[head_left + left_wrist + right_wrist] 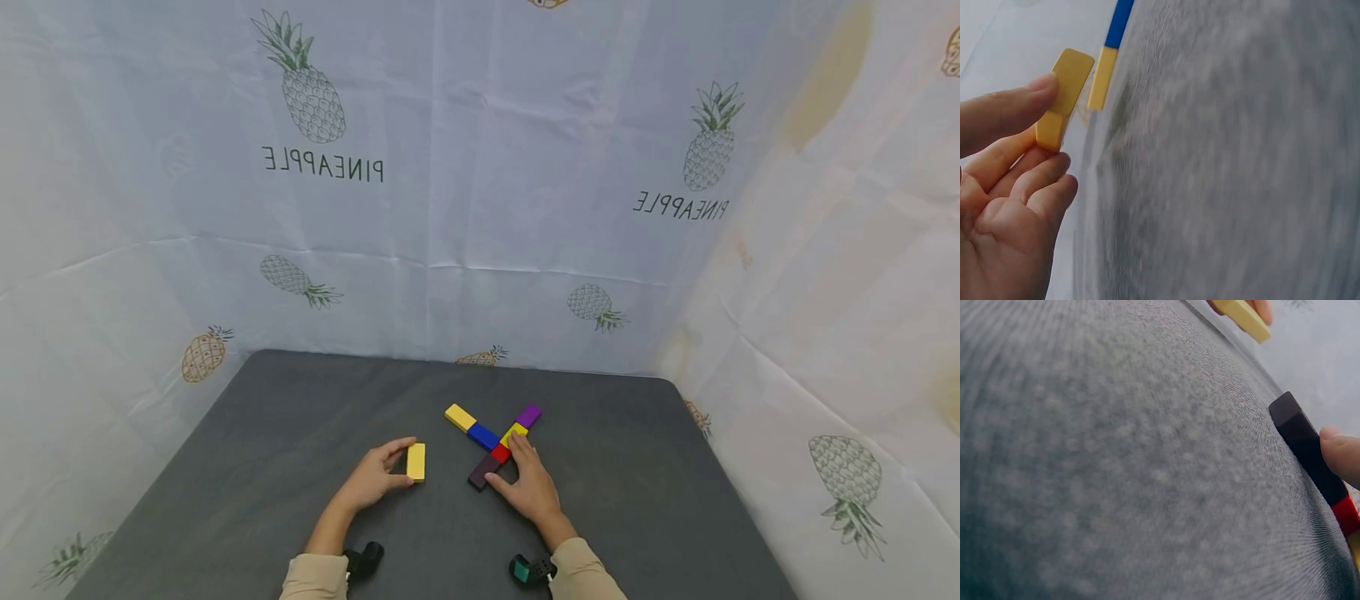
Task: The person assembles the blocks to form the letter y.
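Note:
My left hand (372, 477) pinches a yellow block (416, 462) between thumb and fingertips, left of the joined blocks. In the left wrist view the thumb lies across this block (1072, 81). My right hand (534, 487) rests over a row of blocks. Its thumb touches the side of a dark block (1304, 440), and its fingertips lie on a bright yellow block (513, 433). Between those two sits a red block (501, 453); a purple block (529, 414) forms the far end. A blue block (483, 436) and a pale yellow block (460, 417) branch off to the far left.
A dark grey cloth-covered table (637, 483) lies under the blocks. White curtains (480, 208) printed with pineapples hang behind it and along both sides. Each wrist wears a black camera band (363, 561), below the beige sleeves (315, 577).

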Available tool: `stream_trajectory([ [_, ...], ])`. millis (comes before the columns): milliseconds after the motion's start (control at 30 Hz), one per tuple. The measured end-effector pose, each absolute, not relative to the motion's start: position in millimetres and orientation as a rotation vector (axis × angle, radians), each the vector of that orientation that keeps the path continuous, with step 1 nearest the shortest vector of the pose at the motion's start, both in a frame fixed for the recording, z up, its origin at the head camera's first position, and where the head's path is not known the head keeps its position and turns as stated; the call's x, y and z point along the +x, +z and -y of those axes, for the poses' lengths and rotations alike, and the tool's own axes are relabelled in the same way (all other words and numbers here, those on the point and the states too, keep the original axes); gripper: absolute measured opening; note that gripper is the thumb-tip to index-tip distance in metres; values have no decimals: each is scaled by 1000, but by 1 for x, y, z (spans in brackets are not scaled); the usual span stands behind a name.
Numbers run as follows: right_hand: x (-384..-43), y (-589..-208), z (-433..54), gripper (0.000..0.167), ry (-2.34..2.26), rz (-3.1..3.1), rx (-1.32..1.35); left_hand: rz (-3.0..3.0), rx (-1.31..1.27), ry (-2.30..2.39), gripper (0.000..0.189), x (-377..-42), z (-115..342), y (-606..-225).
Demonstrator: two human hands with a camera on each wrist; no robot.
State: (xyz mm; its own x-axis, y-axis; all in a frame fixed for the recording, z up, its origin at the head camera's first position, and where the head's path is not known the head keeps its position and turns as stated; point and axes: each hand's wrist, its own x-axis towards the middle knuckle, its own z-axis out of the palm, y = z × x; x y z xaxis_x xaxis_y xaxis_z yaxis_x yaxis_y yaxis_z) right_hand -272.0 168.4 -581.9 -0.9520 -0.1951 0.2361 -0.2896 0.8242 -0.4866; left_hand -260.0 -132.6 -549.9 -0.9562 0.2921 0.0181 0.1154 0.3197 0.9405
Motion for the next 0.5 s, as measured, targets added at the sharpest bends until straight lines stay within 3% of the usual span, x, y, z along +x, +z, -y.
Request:
stream_trajectory([
  [500, -272, -582, -167, 87, 788, 2843, 353, -2240, 669, 1539, 66, -264, 99, -549],
])
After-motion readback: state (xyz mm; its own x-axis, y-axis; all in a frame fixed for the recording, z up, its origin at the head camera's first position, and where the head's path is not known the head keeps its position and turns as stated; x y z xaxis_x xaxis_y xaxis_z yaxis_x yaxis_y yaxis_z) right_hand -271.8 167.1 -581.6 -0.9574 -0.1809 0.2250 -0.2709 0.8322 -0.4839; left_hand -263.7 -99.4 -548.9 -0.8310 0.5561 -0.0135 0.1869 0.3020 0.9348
